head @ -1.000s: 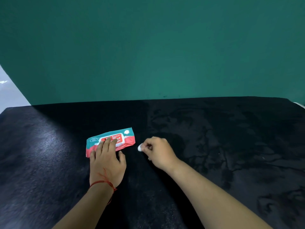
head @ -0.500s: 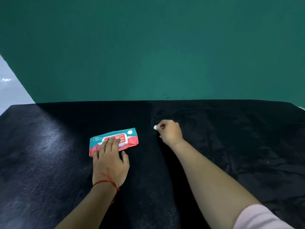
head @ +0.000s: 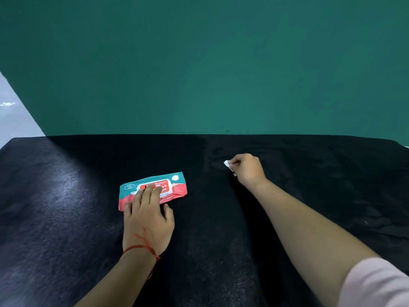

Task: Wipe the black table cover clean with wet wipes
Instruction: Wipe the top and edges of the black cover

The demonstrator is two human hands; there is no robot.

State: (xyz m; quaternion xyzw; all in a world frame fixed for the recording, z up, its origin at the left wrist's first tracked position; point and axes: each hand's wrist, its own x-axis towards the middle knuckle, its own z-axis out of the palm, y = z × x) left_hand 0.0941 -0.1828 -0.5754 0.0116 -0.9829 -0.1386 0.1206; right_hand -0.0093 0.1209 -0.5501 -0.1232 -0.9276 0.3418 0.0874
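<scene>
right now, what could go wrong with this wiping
The right hand holds the wet wipe bunched small, so each stroke likely covers little of the black table cover; patches may get missed.
The left hand rests on the wipes pack; the cover under it may go unwiped unless the pack is moved.

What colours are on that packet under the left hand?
Teal on top, coral red below, with a white and red label; the wipes packet shows only in the head view.

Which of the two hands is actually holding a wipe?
The right hand: it pinches a small crumpled white wet wipe in its fingers. The left hand only rests with straight fingers on the wet wipes pack.
</scene>
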